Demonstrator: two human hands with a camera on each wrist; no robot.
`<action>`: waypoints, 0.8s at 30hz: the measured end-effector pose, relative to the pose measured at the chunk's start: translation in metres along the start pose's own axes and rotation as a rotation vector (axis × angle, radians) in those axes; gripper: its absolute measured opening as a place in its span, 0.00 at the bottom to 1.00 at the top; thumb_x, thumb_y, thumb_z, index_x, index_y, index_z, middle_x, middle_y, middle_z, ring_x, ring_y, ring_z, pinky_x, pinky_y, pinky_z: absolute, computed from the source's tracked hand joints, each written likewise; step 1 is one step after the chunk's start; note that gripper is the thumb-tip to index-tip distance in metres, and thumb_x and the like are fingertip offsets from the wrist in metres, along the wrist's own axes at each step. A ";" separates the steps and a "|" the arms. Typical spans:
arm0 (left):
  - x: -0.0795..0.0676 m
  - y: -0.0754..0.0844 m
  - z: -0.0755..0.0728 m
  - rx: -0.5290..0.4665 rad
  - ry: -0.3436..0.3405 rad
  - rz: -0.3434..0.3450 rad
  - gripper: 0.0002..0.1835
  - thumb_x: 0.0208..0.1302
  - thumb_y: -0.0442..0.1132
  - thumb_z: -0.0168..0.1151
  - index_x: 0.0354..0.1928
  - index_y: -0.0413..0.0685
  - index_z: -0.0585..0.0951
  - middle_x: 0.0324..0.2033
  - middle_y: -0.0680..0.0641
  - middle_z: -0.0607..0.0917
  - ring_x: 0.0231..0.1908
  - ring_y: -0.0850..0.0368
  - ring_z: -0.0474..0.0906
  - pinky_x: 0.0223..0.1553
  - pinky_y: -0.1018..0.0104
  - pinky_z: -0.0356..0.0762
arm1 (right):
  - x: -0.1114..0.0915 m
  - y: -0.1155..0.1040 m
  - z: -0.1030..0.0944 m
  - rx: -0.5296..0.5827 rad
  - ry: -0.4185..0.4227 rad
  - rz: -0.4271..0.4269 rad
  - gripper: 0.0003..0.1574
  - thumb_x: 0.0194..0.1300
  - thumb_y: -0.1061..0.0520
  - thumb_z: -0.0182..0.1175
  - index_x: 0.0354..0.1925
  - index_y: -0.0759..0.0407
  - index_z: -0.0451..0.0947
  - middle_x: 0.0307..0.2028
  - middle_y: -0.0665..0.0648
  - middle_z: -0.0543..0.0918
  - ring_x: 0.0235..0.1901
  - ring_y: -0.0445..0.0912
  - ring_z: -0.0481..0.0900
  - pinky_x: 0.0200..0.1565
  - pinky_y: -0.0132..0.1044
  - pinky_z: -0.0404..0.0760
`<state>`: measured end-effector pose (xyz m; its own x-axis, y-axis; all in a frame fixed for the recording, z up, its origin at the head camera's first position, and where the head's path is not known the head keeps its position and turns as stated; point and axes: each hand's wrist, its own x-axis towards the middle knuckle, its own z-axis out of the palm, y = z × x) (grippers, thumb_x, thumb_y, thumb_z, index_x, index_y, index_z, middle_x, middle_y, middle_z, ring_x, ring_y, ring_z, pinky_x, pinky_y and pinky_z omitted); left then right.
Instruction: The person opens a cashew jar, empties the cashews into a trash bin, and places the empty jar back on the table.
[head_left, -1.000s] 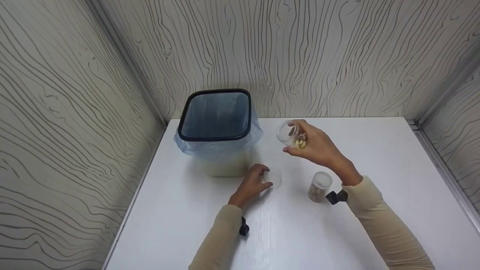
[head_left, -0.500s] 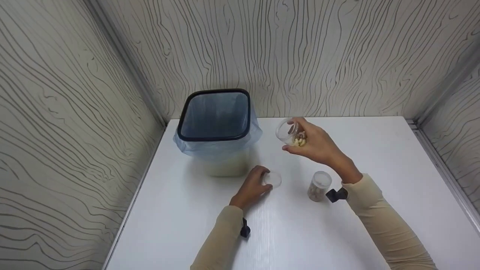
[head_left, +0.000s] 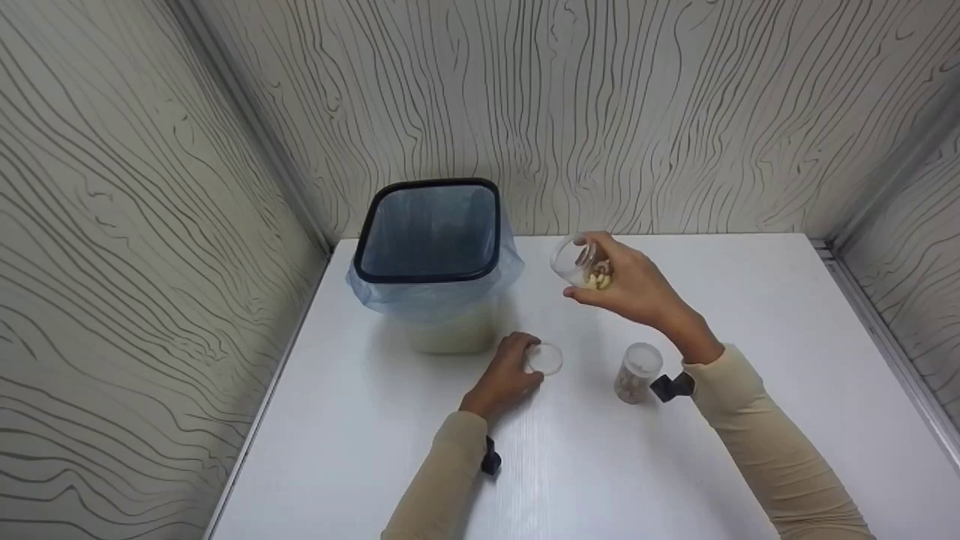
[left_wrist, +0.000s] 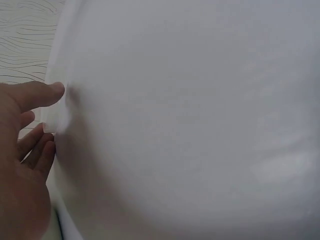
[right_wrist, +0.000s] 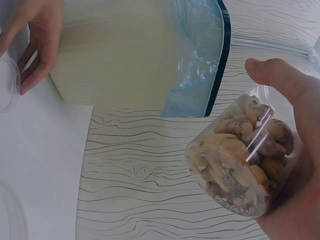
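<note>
Beside the bin (head_left: 431, 259), right grip (head_left: 634, 289) clasps a round clear nut jar (head_left: 581, 264); left grip (head_left: 506, 375) pinches its lid (head_left: 545, 358).

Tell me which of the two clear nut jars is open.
The jar of nuts gripped in the right hand, tilted with its mouth toward the bin. The other jar stands capped on the table.
</note>
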<state>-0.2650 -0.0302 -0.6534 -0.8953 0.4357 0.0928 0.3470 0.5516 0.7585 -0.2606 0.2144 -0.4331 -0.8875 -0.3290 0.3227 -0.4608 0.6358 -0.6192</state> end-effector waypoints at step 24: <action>0.005 0.039 -0.040 -0.024 0.060 0.027 0.16 0.76 0.38 0.63 0.62 0.43 0.81 0.52 0.47 0.87 0.54 0.53 0.84 0.61 0.53 0.85 | 0.007 -0.003 0.000 0.009 -0.012 0.027 0.49 0.60 0.39 0.80 0.72 0.49 0.70 0.58 0.61 0.85 0.54 0.57 0.85 0.51 0.55 0.86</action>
<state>-0.2673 -0.0351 -0.5980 -0.9012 0.4062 0.1513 0.3649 0.5225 0.7706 -0.2655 0.2105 -0.4291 -0.8997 -0.3197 0.2971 -0.4362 0.6382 -0.6343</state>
